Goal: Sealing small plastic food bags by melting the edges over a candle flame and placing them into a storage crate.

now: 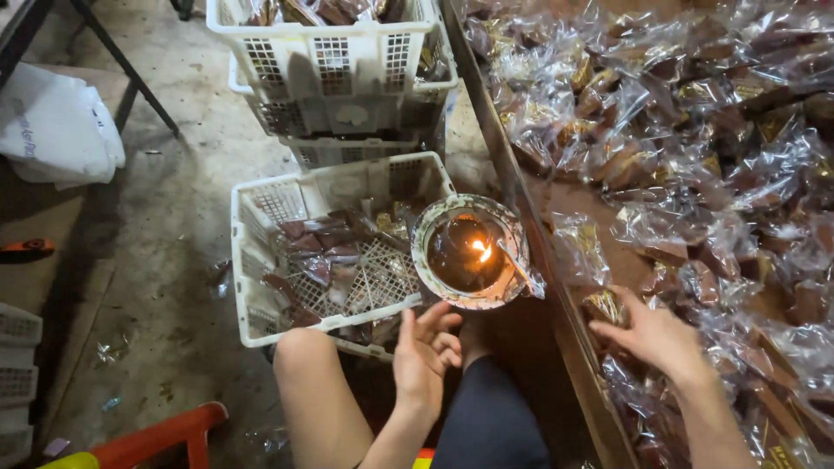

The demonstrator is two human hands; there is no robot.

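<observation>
The lamp, a round shallow bowl with a chipped, pale-crusted rim, holds dark glossy liquid and one small flame near its right side; it sits at the near right corner of the crate. Left of the lamp, this white plastic lattice crate holds a thin scatter of packets, flat clear film pouches with dark brown contents, so most of its mesh floor shows bare. Right of the lamp, past a slanted wooden edge, the pile of like pouches, crinkled and shiny with brown and gold pieces inside, spreads wide and deep: judged from this, a small share lies in the crate and far the larger share remains in the pile. Just below the lamp, the left hand is held open, palm up, fingers loosely curled, with nothing in it. Lower right of the lamp, the right hand lies palm down on the pile, its fingertips on a gold-tinted pouch; whether they pinch it or merely rest there cannot be told. Above the lamp, stacked crates of the same white lattice carry more dark pouches. Far left of the lamp, a white bag, soft and crumpled, rests by the rough, stained concrete floor.
</observation>
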